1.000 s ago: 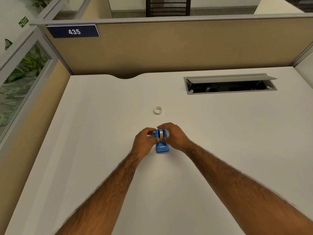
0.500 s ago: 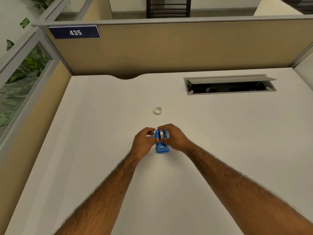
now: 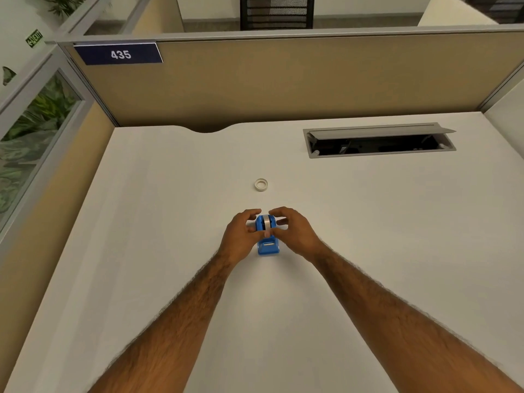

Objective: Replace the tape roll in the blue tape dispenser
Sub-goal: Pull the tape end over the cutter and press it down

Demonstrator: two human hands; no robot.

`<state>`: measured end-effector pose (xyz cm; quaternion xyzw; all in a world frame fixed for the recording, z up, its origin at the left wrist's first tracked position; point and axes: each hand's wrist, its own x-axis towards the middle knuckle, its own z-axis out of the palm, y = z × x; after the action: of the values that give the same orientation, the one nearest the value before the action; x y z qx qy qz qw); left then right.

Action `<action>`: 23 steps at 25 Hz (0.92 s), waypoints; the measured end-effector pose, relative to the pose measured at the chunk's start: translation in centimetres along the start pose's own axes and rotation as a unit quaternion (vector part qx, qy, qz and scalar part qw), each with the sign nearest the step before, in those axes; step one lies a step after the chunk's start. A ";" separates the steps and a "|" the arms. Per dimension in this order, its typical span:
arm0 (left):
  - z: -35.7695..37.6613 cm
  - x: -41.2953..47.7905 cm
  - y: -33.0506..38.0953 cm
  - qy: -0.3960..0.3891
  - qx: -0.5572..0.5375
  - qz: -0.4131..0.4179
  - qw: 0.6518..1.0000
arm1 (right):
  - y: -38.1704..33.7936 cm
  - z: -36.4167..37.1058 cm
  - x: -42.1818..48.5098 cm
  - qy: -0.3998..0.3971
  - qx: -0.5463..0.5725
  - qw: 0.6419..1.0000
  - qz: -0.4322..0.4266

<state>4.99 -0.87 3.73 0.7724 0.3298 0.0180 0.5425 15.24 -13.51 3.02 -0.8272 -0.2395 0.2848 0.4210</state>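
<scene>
The blue tape dispenser stands on the white desk, its cutter end towards me. A tape roll sits upright in its slot, grey edge showing on top. My left hand presses against the dispenser's left side, fingers curled round it. My right hand cups the right side, thumb and fingertips at the roll. A small white ring, an empty tape core, lies flat on the desk a short way beyond the hands.
A cable hatch with its grey lid raised is set into the desk at the back right. A beige partition with a "435" plate closes the far edge. A glass panel stands at the left.
My fingers have spread a little off the top of the roll, so more of the roll and the dispenser shows. The dispenser and the white core have stayed put.
</scene>
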 end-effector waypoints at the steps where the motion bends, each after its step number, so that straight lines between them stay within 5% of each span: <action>1: 0.1 0.0 -0.1 -0.003 0.001 0.005 1.000 | -0.1 0.0 -0.2 0.005 0.012 1.000 0.004; 23: 0.5 0.7 -1.0 0.012 0.013 0.029 0.999 | -0.8 1.2 -0.3 0.060 0.048 0.996 0.041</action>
<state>5.24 -0.74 2.48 0.7883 0.3140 0.0383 0.5277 14.11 -12.59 3.22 -0.8311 -0.1656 0.2626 0.4615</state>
